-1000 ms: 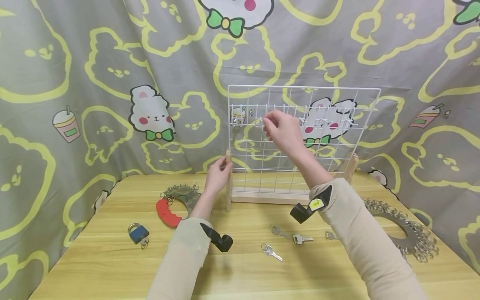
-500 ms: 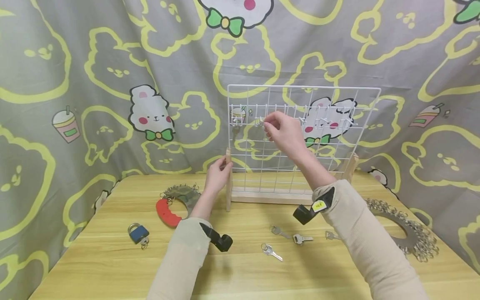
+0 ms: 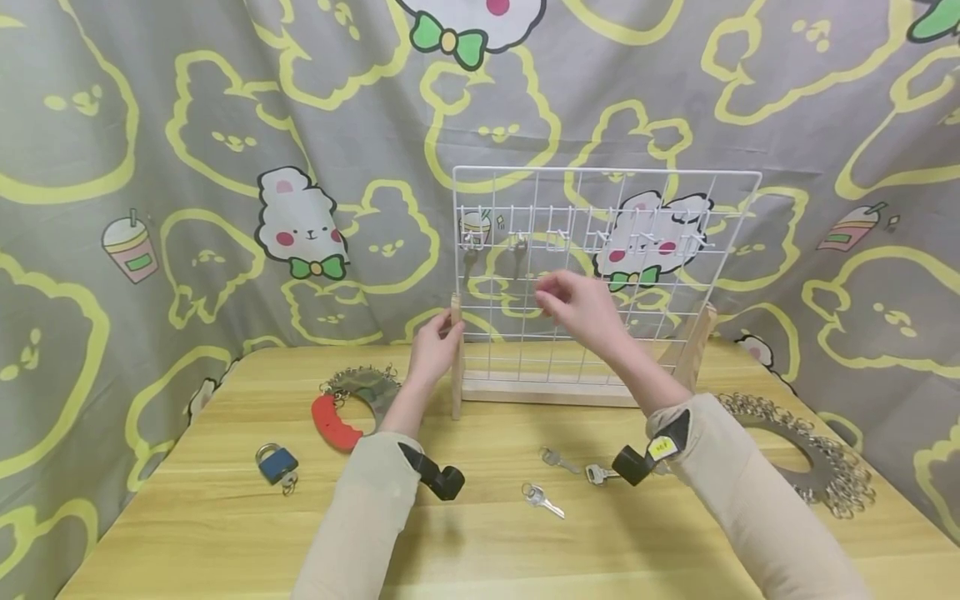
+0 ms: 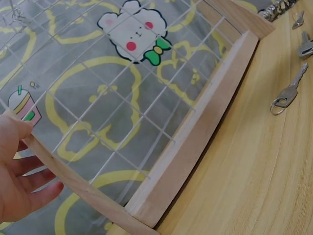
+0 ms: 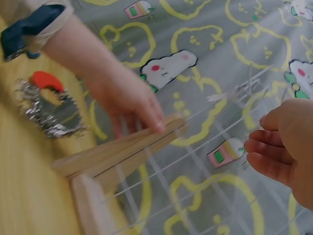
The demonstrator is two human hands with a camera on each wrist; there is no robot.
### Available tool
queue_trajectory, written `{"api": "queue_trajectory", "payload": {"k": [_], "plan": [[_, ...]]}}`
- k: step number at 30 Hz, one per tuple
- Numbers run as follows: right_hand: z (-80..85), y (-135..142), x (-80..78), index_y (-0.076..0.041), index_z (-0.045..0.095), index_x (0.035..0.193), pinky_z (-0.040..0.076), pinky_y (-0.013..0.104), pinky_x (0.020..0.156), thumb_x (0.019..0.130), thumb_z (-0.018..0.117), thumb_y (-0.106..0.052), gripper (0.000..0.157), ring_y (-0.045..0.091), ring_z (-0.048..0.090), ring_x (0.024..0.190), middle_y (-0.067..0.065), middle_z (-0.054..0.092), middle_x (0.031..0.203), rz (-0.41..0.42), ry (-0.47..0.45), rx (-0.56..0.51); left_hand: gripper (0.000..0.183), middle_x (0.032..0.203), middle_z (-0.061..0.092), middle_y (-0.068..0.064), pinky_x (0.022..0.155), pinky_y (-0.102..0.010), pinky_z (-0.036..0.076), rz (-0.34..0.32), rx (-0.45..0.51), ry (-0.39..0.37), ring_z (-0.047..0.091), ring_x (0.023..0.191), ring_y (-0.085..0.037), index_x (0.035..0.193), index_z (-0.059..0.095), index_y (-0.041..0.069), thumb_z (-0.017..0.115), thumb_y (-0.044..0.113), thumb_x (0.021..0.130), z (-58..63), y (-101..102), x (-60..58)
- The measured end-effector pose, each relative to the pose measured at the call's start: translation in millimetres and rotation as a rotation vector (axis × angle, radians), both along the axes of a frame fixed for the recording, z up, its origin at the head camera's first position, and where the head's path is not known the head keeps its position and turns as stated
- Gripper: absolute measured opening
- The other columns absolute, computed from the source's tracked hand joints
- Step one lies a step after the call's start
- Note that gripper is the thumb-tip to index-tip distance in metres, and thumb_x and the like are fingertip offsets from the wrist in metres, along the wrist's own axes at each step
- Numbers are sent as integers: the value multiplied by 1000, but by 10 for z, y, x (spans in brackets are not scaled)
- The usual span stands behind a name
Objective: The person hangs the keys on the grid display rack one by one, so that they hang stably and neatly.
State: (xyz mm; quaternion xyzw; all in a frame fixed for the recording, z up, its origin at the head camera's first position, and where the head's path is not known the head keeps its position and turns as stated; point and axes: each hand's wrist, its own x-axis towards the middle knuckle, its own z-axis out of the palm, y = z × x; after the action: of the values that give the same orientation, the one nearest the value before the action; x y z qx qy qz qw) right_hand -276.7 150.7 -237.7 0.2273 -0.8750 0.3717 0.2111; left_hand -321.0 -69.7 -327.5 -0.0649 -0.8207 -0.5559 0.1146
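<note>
My left hand (image 3: 437,350) grips the wooden side post (image 3: 456,367) of a white wire grid rack (image 3: 487,308), thumb in front and fingers behind, as the left wrist view shows. My right hand (image 3: 588,312) is in front of the grid with loosely bent fingers and nothing held. Up and to its left, a key (image 3: 519,254) hangs from a hook on the grid. Another key (image 3: 470,260) hangs at the far left hook. On the table before the rack lie three keys: one with a ring (image 3: 542,500), a duller one (image 3: 558,460) and one partly covered by the wrist camera (image 3: 597,475).
A blue padlock (image 3: 277,465) lies at the left of the table. Behind it is a camouflage ring plate (image 3: 375,392) with a red grip (image 3: 334,425). At right lies a grey ring plate (image 3: 806,467) edged with many small metal rings. A patterned curtain (image 3: 375,125) hangs behind.
My right hand has let go of a key, which now hangs on the second hook, and has moved down and slightly right. The left hand stays on the post.
</note>
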Motion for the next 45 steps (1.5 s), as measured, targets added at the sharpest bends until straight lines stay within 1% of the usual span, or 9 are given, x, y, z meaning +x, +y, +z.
{"api": "queue_trajectory", "payload": {"k": [5,10,15,19,27,31,34,41,45], "plan": [[-323,126,54,-1,64,100,54,27,59,89,62,-12,16,23,62,70,11,66,82,10,-111,-21,48,133,49,-16,96,-38,46,-5,3,8,49,118,-31,139,40,5,50,24,96,8,-2,0],[-707,257,112,1,63,100,54,27,59,87,63,-10,17,24,61,71,11,66,83,42,-240,-31,48,134,49,-15,96,-37,46,-6,0,-2,49,119,-30,139,40,6,50,24,96,15,3,-8],[-1063,369,162,3,63,98,54,26,60,84,65,-7,18,22,60,73,6,64,81,70,-331,-35,48,134,49,-16,97,-38,45,0,-2,-2,49,119,-30,140,40,6,51,24,96,24,6,-4],[-1255,414,215,4,63,98,53,24,65,83,66,-6,19,19,59,76,3,63,81,94,-371,-9,48,134,49,-16,96,-38,46,0,-4,3,49,119,-31,139,40,6,50,24,96,29,-1,6],[-1559,391,280,4,64,93,51,22,66,81,67,-5,15,13,56,75,0,61,79,199,-434,63,49,133,49,-16,95,-38,47,-7,-6,4,50,118,-30,140,39,6,51,25,96,26,-11,3],[-1675,369,292,-1,64,90,50,22,67,80,68,-6,13,13,56,73,-2,60,78,205,-467,76,50,134,49,-16,95,-38,47,-11,-9,1,50,118,-30,140,39,6,51,25,95,12,-11,-5],[-1730,356,295,-3,64,89,48,21,65,80,70,-9,13,13,55,72,-2,59,77,194,-490,61,49,133,49,-16,95,-38,47,-10,-9,4,50,118,-31,140,39,5,51,25,96,6,-10,-6],[-1809,324,286,-3,65,85,46,21,59,79,72,-12,13,9,52,67,-3,58,74,223,-436,103,49,133,49,-16,96,-38,46,-4,-5,-1,50,118,-30,140,40,6,51,25,96,1,-10,-3],[-1801,304,288,-6,65,82,45,21,58,79,71,-12,9,8,50,64,-5,56,70,207,-434,131,49,134,49,-16,96,-39,46,-7,1,-1,49,119,-31,140,39,5,51,24,96,7,-14,4]]}}
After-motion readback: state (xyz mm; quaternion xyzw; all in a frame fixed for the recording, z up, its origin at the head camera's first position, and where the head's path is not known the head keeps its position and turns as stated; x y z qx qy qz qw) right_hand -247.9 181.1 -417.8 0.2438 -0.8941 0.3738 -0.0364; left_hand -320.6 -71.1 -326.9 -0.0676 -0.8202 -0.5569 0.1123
